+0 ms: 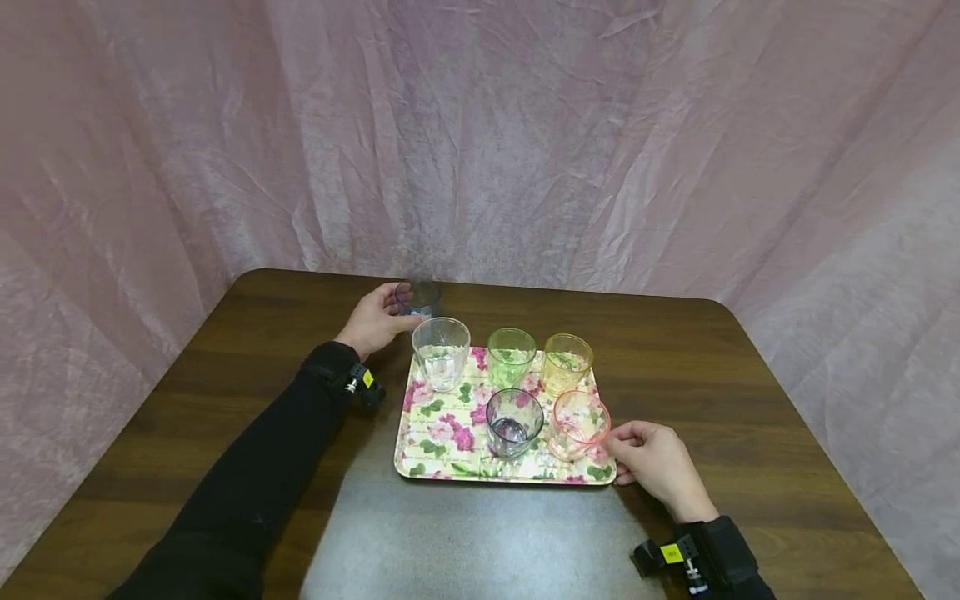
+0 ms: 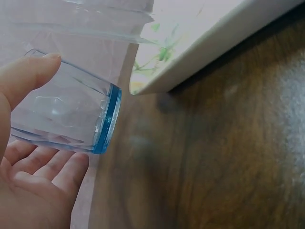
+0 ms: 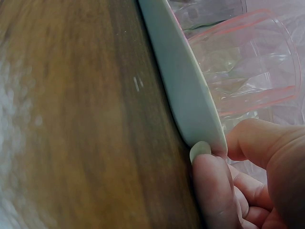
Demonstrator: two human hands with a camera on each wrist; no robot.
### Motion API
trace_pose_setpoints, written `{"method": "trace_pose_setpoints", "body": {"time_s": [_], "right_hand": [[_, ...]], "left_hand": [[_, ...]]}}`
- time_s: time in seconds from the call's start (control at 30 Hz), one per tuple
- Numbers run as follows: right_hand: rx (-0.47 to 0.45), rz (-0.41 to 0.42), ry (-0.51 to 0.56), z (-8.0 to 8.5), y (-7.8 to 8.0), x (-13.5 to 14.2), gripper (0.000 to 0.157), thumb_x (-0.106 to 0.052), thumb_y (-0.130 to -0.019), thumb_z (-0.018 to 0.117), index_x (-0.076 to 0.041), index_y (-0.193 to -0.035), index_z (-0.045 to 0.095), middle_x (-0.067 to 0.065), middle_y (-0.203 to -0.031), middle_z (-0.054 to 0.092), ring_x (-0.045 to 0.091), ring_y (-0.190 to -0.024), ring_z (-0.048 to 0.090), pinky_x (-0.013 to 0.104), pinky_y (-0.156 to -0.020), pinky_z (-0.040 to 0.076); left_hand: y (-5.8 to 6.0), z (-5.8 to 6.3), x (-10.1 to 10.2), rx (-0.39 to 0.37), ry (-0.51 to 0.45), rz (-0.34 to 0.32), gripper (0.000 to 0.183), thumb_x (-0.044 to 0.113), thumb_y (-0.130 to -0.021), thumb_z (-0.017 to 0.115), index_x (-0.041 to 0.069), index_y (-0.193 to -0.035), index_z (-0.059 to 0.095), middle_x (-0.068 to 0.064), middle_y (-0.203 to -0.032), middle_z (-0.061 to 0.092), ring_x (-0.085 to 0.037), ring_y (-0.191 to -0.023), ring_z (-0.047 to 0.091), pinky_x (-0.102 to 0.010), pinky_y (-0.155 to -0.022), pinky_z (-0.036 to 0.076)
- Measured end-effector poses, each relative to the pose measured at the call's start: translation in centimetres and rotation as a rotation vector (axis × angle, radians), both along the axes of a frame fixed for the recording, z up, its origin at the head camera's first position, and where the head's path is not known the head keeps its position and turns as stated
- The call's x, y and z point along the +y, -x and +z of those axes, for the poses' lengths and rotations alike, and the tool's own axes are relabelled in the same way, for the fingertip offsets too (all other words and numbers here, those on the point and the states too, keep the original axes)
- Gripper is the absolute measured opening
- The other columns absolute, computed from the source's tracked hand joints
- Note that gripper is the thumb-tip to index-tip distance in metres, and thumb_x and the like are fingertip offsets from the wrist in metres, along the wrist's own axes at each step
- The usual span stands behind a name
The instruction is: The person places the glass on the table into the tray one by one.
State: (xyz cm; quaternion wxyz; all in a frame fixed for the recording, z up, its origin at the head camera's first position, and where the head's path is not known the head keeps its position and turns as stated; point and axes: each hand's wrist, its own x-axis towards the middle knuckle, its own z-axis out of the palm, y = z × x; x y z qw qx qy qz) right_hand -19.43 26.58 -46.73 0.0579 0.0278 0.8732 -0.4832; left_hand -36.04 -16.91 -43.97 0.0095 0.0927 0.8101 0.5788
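Note:
My left hand holds a blue-tinted glass beyond the tray's far left corner. In the left wrist view, the thumb lies along one side of this blue glass and the fingers on the other; its thick base is deeper blue. With thumb and a fingertip, my right hand pinches the near right corner of a flowered tray. Up close in the right wrist view, the tray's pale rim runs down to those fingertips. A pink-rimmed glass stands on the tray right beside that hand.
Also on the tray are a large clear glass, a green glass, a yellow glass and a dark grey glass. The tray rests on a brown wooden table, with a pink curtain hanging behind its far edge.

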Motion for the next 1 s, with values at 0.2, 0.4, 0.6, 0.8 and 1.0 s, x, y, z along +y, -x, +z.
{"method": "trace_pose_setpoints", "body": {"time_s": [0.2,0.4,0.6,0.8,1.0], "right_hand": [[-0.003,-0.007,-0.007,0.0,0.0,0.0,0.015,-0.014,-0.094,0.069,0.0,-0.098,0.071,0.008,-0.078,0.069,0.024,-0.06,0.064,0.032,-0.051,0.058],[-0.001,-0.004,-0.014,0.0,0.0,0.0,0.015,-0.014,-0.094,0.069,0.0,-0.098,0.071,0.008,-0.077,0.069,0.024,-0.059,0.064,0.032,-0.051,0.058],[-0.003,-0.004,-0.009,-0.1,0.0,0.0,0.015,-0.013,-0.093,0.069,0.0,-0.097,0.07,0.008,-0.077,0.069,0.024,-0.059,0.064,0.032,-0.051,0.058],[0.0,-0.003,-0.008,-0.1,0.0,0.0,0.014,-0.012,-0.093,0.069,0.001,-0.097,0.07,0.008,-0.076,0.069,0.024,-0.059,0.064,0.032,-0.051,0.058],[0.01,0.005,-0.01,0.0,-0.1,0.0,0.014,-0.012,-0.093,0.069,0.001,-0.096,0.07,0.009,-0.076,0.068,0.024,-0.059,0.064,0.032,-0.051,0.058]], "left_hand": [[-0.2,0.9,-0.2,-0.011,-0.025,0.017,0.073,0.026,-0.086,0.081,0.006,-0.144,0.042,-0.008,-0.138,0.046,-0.023,-0.12,0.045,-0.045,-0.103,0.04],[-0.5,1.8,-0.3,-0.006,-0.017,0.04,0.073,0.026,-0.086,0.081,0.005,-0.144,0.042,-0.008,-0.138,0.046,-0.024,-0.121,0.042,-0.047,-0.104,0.038],[-0.8,2.7,-0.4,0.004,-0.03,0.046,0.071,0.025,-0.087,0.08,0.004,-0.143,0.042,-0.012,-0.14,0.043,-0.024,-0.12,0.042,-0.047,-0.104,0.037],[-1.0,3.4,-0.6,0.008,-0.032,0.061,0.069,0.029,-0.086,0.081,0.007,-0.14,0.044,-0.01,-0.139,0.043,-0.024,-0.122,0.041,-0.046,-0.105,0.036],[-1.3,4.2,-0.6,0.027,-0.031,0.076,0.071,0.031,-0.085,0.081,0.008,-0.141,0.044,-0.01,-0.138,0.045,-0.022,-0.12,0.042,-0.044,-0.104,0.037]]}}
